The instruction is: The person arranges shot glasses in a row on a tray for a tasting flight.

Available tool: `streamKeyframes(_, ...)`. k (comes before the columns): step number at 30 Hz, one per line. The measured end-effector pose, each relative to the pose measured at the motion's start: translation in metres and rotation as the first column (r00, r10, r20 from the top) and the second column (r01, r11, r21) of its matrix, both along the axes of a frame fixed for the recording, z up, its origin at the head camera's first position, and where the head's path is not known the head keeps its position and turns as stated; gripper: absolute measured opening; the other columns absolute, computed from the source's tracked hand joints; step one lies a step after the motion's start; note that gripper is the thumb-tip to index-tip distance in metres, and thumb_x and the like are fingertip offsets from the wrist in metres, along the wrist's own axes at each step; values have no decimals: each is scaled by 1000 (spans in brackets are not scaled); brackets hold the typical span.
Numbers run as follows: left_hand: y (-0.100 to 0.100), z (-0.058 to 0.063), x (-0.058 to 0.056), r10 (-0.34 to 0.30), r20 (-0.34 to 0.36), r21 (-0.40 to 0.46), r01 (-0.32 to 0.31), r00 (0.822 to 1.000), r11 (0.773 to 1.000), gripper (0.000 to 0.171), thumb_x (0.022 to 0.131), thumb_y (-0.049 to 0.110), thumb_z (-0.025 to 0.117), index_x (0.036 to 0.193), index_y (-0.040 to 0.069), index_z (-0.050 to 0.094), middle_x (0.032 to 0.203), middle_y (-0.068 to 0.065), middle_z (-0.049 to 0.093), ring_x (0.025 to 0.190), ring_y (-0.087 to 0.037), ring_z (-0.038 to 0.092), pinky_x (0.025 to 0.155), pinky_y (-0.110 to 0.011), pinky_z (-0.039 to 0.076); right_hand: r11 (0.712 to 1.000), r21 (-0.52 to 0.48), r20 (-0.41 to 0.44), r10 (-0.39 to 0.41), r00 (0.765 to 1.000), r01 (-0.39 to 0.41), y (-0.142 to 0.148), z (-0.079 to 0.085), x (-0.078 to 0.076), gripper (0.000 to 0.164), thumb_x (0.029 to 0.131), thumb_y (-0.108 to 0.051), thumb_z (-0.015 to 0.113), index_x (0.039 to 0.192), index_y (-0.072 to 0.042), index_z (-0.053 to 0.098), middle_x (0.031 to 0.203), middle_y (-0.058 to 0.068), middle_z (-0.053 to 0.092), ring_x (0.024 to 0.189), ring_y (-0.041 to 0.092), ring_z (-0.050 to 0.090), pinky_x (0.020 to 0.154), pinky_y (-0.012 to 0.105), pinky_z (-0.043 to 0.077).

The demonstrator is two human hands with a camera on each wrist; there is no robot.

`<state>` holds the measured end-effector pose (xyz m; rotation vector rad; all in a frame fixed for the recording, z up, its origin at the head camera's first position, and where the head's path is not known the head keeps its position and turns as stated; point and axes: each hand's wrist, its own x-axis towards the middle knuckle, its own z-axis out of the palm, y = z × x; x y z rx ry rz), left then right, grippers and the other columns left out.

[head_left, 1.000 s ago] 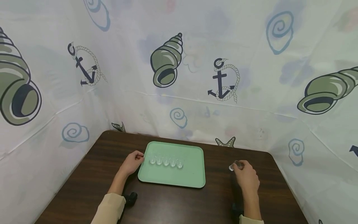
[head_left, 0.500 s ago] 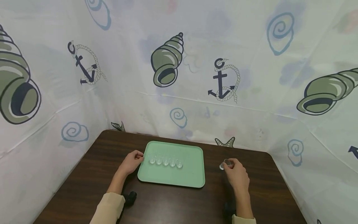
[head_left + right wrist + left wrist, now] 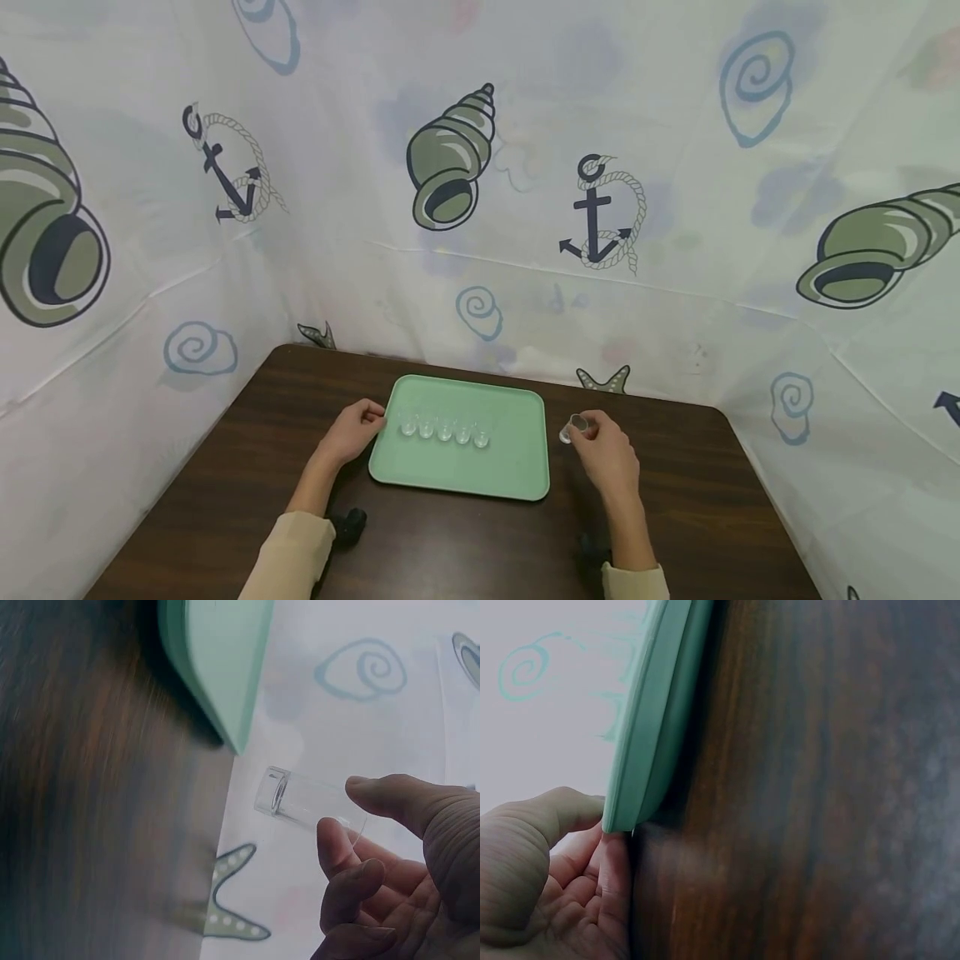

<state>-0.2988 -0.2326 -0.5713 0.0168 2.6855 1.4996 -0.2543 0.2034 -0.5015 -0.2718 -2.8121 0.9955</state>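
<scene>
A light green tray (image 3: pixel 510 475) lies on the dark wooden table, with several small clear shot glasses (image 3: pixel 445 432) in a row across it. My left hand (image 3: pixel 352 432) is at the tray's left edge. In the left wrist view, its thumb and fingers pinch the rim of the tray (image 3: pixel 652 712). To the right of the tray, my right hand (image 3: pixel 609 454) holds another clear shot glass (image 3: pixel 567 434) above the table. The right wrist view shows this glass (image 3: pixel 300 799) pinched near its rim between thumb and fingers, its thick base pointing away from the palm.
The brown table (image 3: pixel 465 550) extends around the tray, its far edge close to a pale hanging cloth (image 3: pixel 525 333) printed with shells, anchors and starfish. A similar cloth hangs at the left and right sides. Dark wrist-worn devices (image 3: pixel 349 527) sit under the forearms.
My right hand has carried the shot glass leftward, closer to the tray's right edge. The left hand, tray and row of glasses stay in place.
</scene>
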Motion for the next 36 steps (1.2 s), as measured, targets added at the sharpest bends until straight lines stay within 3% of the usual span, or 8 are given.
streamKeyframes(17, 0, 1, -1, 3, 6, 1, -3, 1000, 1000, 26, 102, 20, 57, 120, 2, 60, 109, -12, 62, 95, -24, 59, 80, -39, 50, 989, 75, -40, 134, 990, -131, -46, -8, -6, 40, 92, -40, 70, 126, -20, 66, 85, -8, 64, 60, 12, 54, 54, 33, 39)
streamKeyframes(36, -1, -3, -2, 1, 14, -2, -1, 1000, 1000, 26, 102, 21, 57, 120, 2, 60, 109, -12, 62, 96, -23, 60, 80, -39, 51, 957, 166, -4, 243, 970, -239, -83, -7, -9, 37, 90, -40, 72, 123, -25, 67, 78, -14, 60, 61, 9, 52, 60, 38, 43)
